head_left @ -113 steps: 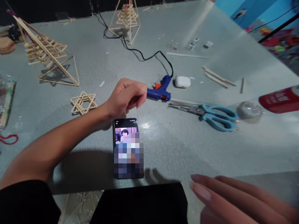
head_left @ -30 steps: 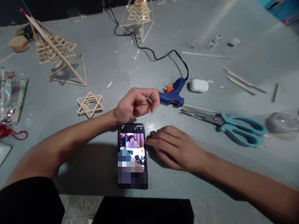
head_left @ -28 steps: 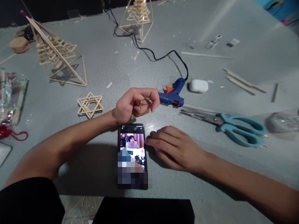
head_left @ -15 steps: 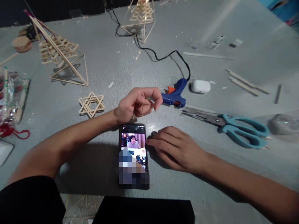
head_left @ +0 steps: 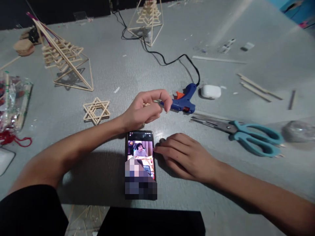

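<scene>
My left hand [head_left: 150,108] is curled above the top end of a phone [head_left: 140,136], its thumb laid across toward the bent index finger. A bit of pale wood shows behind the fingers; what they hold, if anything, is hidden. Just right of those fingertips lies a blue glue gun [head_left: 183,101] with an orange trigger, its nozzle partly covered by the hand. My right hand [head_left: 182,155] rests palm down on the table, fingers extended, the index fingertip at the phone's right edge. The phone lies face up with a video on its lit screen, the lower part pixelated.
A stick star [head_left: 96,110] lies left, below a stick pyramid frame [head_left: 66,62]; another frame [head_left: 149,23] stands at the back. Blue-handled scissors [head_left: 258,137], a white earbud case [head_left: 211,91] and loose sticks [head_left: 261,87] lie right. A black cord [head_left: 164,60] runs to the glue gun.
My left hand has turned slightly, and its thumb now lies more across the curled fingers. The picture on the phone screen has changed. My right hand has stayed in place.
</scene>
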Demonstrator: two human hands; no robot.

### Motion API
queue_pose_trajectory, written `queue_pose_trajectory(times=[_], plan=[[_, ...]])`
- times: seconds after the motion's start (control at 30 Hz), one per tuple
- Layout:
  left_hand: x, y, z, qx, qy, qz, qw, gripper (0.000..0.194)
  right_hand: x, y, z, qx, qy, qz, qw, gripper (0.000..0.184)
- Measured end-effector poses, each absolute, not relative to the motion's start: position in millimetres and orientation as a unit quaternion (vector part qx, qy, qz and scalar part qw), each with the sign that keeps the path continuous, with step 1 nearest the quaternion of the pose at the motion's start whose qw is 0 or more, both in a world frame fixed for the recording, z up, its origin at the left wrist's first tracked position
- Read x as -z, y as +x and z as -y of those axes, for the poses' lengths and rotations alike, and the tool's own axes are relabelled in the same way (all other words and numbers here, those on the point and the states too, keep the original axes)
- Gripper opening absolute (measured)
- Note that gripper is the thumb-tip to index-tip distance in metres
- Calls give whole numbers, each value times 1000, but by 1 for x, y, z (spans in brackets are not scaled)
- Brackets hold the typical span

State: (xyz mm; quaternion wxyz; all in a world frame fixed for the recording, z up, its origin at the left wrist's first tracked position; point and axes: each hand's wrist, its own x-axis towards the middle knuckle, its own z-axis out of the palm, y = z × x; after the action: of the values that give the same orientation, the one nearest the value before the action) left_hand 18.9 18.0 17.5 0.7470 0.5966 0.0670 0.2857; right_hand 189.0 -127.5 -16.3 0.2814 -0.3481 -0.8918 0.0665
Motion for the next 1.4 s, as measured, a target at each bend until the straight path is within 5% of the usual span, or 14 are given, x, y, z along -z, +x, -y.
queue_pose_trajectory(times=[0.7, 0.93, 1.13, 1.4], plan=[[-19, 20, -16, -300, 612, -100, 725, 16, 17, 186, 127, -35, -363, 888, 279, 28], [-17, 21, -19, -290, 604, -109, 734, 16, 15, 173, 125, -12, -424, 878, 220, 43], [-13, 22, -18, -319, 590, -102, 735, 16, 11, 185, 128, 16, -390, 864, 319, 19], [-14, 20, -17, -316, 575, -81, 751, 17, 7, 185, 133, -30, -272, 896, 349, 21]])
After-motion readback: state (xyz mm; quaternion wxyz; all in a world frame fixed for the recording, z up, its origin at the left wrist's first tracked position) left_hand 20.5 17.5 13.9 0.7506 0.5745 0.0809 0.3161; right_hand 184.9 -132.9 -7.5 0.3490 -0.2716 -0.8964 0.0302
